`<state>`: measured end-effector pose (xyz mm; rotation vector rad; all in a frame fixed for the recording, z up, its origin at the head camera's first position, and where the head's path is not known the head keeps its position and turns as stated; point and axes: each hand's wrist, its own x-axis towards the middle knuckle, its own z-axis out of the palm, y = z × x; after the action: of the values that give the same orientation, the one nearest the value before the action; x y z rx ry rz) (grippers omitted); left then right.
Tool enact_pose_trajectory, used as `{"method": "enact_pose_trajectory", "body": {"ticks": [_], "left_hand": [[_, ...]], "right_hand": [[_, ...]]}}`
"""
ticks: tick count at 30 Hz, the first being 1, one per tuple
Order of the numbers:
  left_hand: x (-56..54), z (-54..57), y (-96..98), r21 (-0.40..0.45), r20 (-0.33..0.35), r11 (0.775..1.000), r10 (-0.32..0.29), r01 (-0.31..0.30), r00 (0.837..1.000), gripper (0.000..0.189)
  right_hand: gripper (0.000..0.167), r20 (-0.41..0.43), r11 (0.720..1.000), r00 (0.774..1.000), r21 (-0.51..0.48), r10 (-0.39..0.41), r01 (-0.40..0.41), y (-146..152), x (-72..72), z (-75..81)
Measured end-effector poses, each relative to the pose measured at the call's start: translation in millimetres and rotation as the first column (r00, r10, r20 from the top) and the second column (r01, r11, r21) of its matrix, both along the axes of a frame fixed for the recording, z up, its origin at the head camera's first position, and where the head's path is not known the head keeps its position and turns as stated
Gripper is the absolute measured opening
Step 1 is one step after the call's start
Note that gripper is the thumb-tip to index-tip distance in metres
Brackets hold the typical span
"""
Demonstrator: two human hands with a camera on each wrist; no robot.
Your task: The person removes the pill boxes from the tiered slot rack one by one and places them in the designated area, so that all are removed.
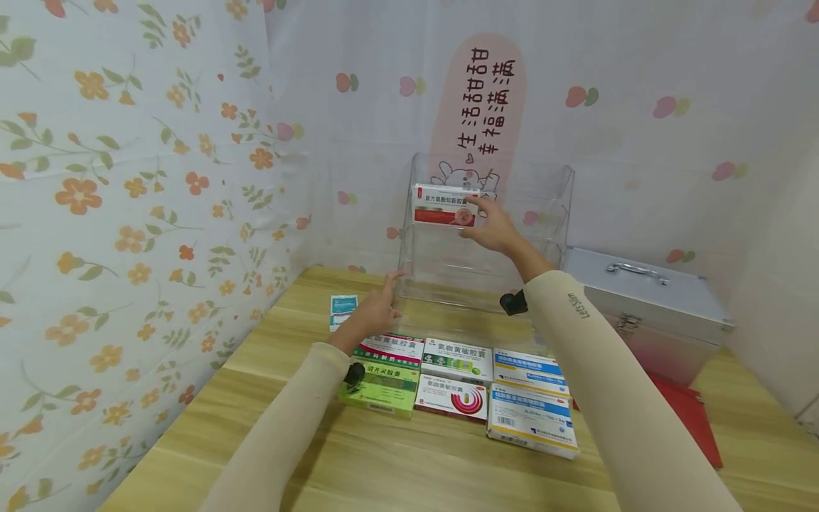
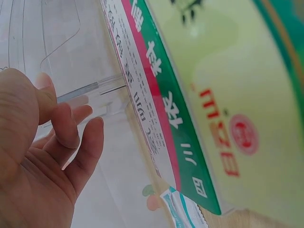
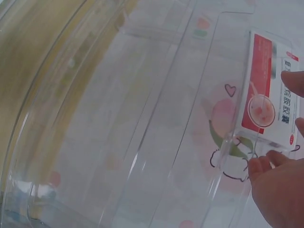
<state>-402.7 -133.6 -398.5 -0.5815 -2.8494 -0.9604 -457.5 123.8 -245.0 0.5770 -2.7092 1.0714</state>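
A clear acrylic display rack with stepped tiers stands against the back wall. On its top tier is a white-and-red medicine box, its printed front turned toward me. My right hand holds the box's right end, fingers at the upper corner and thumb lower down; the right wrist view has the fingertips at the edges of the same box. Low on the rack's left side, my left hand pinches the clear side edge between thumb and curled fingers, as the left wrist view shows of the hand.
In front of the rack lie several medicine boxes in two rows, among them a green box and a blue-and-white box. A small teal-and-white packet lies left. At right stand a silver metal case and a red flat item.
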Motion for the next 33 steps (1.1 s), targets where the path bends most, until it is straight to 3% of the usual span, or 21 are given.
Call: {"method": "enact_pose_trajectory", "body": {"ticks": [19, 27, 33], "left_hand": [[0.0, 0.3, 2.6, -0.019, -0.009, 1.0, 0.014, -0.014, 1.0, 0.09], [1.5, 0.6, 1.8, -0.011, 0.007, 1.0, 0.007, -0.007, 1.0, 0.089], [2.0, 0.8, 2.1, -0.001, 0.013, 1.0, 0.008, -0.008, 1.0, 0.089]], "right_hand": [[0.061, 0.054, 0.98, 0.998, -0.194, 0.046, -0.034, 0.5, -3.0, 3.2], [0.059, 0.069, 0.983, 0.994, -0.168, 0.088, -0.075, 3.3, -5.4, 7.1], [0.053, 0.008, 0.985, 0.999, -0.168, 0.052, -0.05, 2.1, -6.0, 9.5]]}}
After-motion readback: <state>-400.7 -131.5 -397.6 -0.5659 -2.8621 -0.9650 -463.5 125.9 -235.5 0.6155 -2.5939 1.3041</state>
